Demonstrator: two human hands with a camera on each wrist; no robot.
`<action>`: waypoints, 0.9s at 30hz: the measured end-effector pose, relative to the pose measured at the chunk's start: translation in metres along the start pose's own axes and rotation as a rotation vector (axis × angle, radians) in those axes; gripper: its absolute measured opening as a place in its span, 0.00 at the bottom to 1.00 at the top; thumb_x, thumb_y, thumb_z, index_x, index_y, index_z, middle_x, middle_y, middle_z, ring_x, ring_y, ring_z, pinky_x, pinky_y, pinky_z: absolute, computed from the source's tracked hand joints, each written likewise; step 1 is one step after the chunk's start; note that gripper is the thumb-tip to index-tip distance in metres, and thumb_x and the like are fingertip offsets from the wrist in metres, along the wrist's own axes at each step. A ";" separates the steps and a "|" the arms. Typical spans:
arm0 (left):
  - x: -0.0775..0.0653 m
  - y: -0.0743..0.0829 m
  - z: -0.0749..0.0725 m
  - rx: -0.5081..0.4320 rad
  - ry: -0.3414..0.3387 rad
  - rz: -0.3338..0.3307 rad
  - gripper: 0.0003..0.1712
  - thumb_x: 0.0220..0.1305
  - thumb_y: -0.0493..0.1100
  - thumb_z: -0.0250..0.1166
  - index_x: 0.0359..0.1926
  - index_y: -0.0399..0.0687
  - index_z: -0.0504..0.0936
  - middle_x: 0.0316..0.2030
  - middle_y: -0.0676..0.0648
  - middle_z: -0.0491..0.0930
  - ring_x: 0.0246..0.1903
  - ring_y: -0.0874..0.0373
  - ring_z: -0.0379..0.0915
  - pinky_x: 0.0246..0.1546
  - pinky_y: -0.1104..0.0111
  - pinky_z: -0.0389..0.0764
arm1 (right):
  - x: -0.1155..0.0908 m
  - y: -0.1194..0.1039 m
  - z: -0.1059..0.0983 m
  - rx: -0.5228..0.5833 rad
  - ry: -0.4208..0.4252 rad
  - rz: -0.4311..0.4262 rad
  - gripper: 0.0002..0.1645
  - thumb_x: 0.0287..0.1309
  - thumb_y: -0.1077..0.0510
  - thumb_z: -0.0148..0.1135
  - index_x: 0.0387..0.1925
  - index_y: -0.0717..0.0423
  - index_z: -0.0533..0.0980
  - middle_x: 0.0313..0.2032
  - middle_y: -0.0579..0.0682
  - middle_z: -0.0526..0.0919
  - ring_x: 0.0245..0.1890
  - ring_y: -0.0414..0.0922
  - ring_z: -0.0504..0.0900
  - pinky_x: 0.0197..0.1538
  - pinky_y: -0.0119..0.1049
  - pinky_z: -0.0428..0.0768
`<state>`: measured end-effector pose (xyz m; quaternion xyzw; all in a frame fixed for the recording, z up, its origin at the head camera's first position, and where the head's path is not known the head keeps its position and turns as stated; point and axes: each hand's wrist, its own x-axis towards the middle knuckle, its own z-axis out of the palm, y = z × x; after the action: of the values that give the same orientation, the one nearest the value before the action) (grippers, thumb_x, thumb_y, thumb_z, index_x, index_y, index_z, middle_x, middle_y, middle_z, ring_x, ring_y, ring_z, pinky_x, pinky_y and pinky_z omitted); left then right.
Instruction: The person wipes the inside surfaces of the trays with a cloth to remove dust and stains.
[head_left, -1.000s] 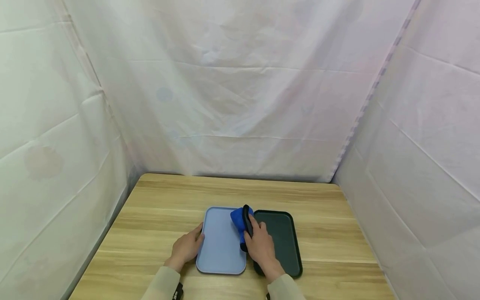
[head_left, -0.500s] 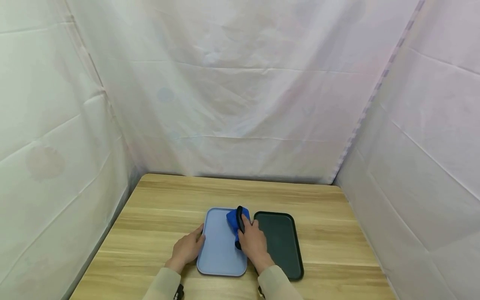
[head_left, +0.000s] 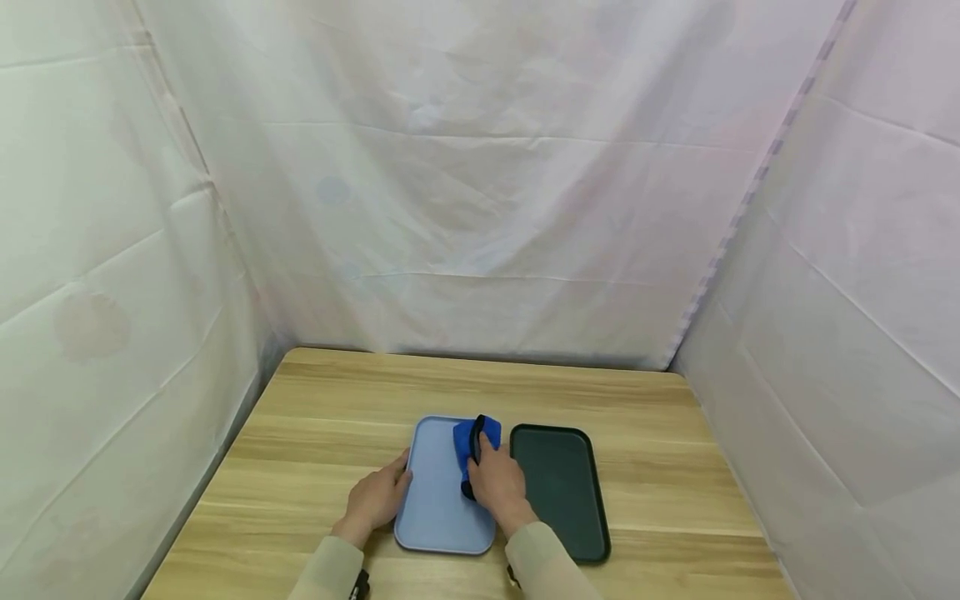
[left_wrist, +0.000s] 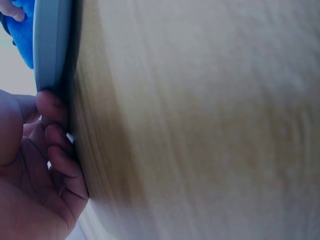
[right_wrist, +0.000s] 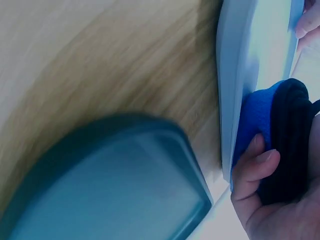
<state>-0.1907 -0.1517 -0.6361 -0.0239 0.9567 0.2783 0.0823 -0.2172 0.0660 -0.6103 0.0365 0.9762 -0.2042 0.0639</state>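
Note:
A light blue tray [head_left: 427, 517] lies flat on the wooden table. Along its left edge my left hand [head_left: 377, 498] grips the rim; in the left wrist view the fingers [left_wrist: 62, 162] curl against the tray's side near the tabletop. My right hand [head_left: 498, 481] holds a blue fabric cleaning pad [head_left: 462, 442] with a black grip, down on the upper right part of this tray. The right wrist view shows fingertips [right_wrist: 267, 156] pressed into the blue fabric beside the black part [right_wrist: 292, 145]. The palm hides much of the pad.
A dark green tray [head_left: 558, 492] lies just right of the light blue one, a narrow strip of table between them. Wooden tabletop [head_left: 300, 433] extends around both. White cloth curtains [head_left: 480, 208] hang behind the table and on both sides.
My right hand has slid left with the cleaning pad, from over the gap between the trays onto the light blue tray. The left hand stays at the rim.

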 end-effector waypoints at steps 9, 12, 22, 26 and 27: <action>-0.002 0.003 -0.001 0.002 -0.005 0.007 0.28 0.72 0.54 0.51 0.70 0.59 0.66 0.56 0.41 0.80 0.47 0.42 0.80 0.39 0.51 0.77 | 0.003 -0.007 0.005 0.041 -0.043 -0.004 0.38 0.65 0.41 0.55 0.71 0.52 0.62 0.58 0.67 0.75 0.53 0.60 0.78 0.49 0.55 0.78; -0.002 0.002 -0.002 0.009 -0.005 0.005 0.28 0.72 0.54 0.51 0.70 0.59 0.66 0.56 0.41 0.80 0.46 0.44 0.81 0.37 0.53 0.77 | 0.004 -0.011 0.005 0.036 -0.065 -0.001 0.39 0.66 0.41 0.53 0.72 0.53 0.60 0.58 0.66 0.76 0.52 0.59 0.79 0.49 0.54 0.78; -0.002 0.002 -0.003 0.011 -0.008 0.024 0.28 0.72 0.53 0.51 0.70 0.57 0.66 0.55 0.40 0.80 0.47 0.40 0.80 0.38 0.50 0.77 | 0.005 -0.020 0.009 0.033 -0.081 -0.055 0.40 0.67 0.41 0.51 0.71 0.60 0.59 0.53 0.68 0.79 0.47 0.60 0.82 0.45 0.52 0.79; -0.002 0.002 -0.002 0.012 -0.014 0.019 0.28 0.72 0.53 0.51 0.71 0.57 0.65 0.56 0.40 0.80 0.48 0.40 0.80 0.39 0.50 0.77 | 0.006 -0.023 0.013 0.048 -0.093 -0.064 0.41 0.68 0.40 0.50 0.72 0.60 0.57 0.54 0.67 0.79 0.48 0.60 0.81 0.47 0.52 0.79; -0.002 0.002 -0.002 0.014 -0.014 0.019 0.28 0.72 0.53 0.51 0.71 0.57 0.65 0.56 0.40 0.80 0.48 0.40 0.80 0.39 0.50 0.77 | 0.006 -0.024 0.014 0.062 -0.094 -0.062 0.42 0.68 0.40 0.50 0.72 0.60 0.57 0.54 0.67 0.79 0.48 0.60 0.81 0.48 0.52 0.79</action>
<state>-0.1891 -0.1511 -0.6330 -0.0126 0.9582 0.2723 0.0863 -0.2240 0.0386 -0.6146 -0.0013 0.9659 -0.2378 0.1021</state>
